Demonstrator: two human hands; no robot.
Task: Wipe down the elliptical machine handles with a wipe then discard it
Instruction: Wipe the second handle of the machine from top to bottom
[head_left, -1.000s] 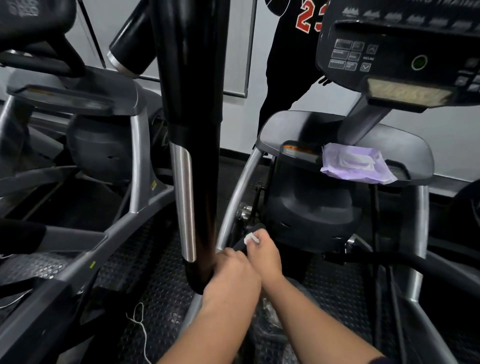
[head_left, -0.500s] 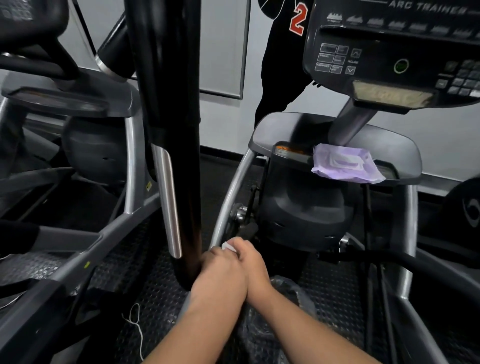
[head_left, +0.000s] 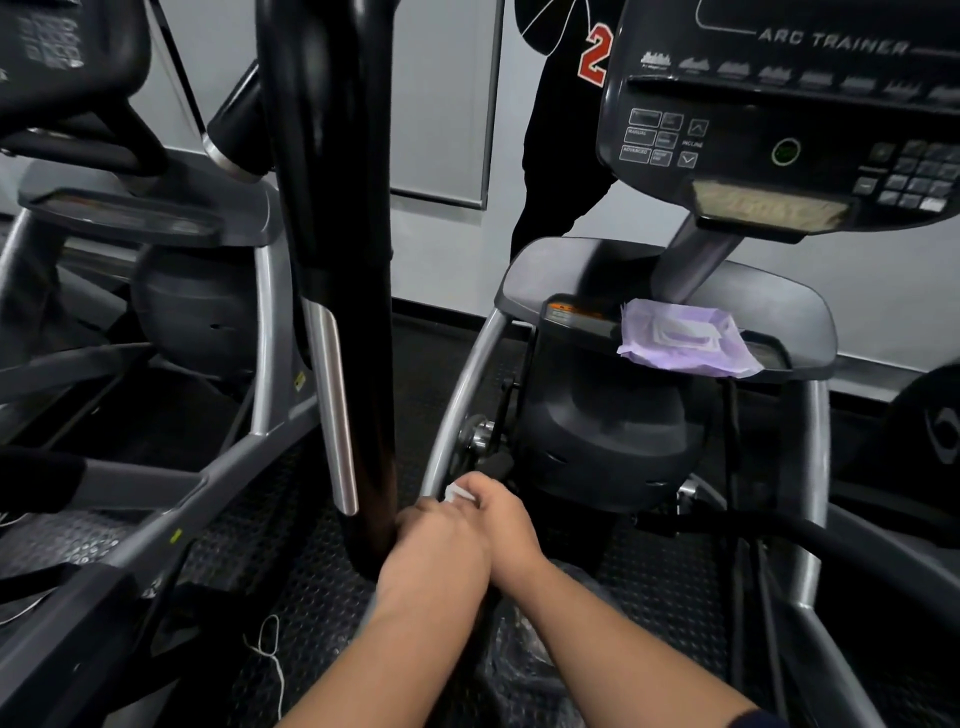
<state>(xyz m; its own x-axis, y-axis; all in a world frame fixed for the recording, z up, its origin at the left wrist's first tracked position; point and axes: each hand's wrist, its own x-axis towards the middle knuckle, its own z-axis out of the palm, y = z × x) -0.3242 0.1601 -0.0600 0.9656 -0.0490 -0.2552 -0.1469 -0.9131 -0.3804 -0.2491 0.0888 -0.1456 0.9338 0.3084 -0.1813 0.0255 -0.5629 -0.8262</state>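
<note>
I see my right hand (head_left: 506, 519) pinching the white wipe (head_left: 458, 492) low by the frame, beside the black handle (head_left: 332, 218). My left hand (head_left: 441, 545) presses against it, probably steadying; whether its fingers grip anything I cannot tell. The pack (head_left: 685, 343) waits on the shelf.
</note>
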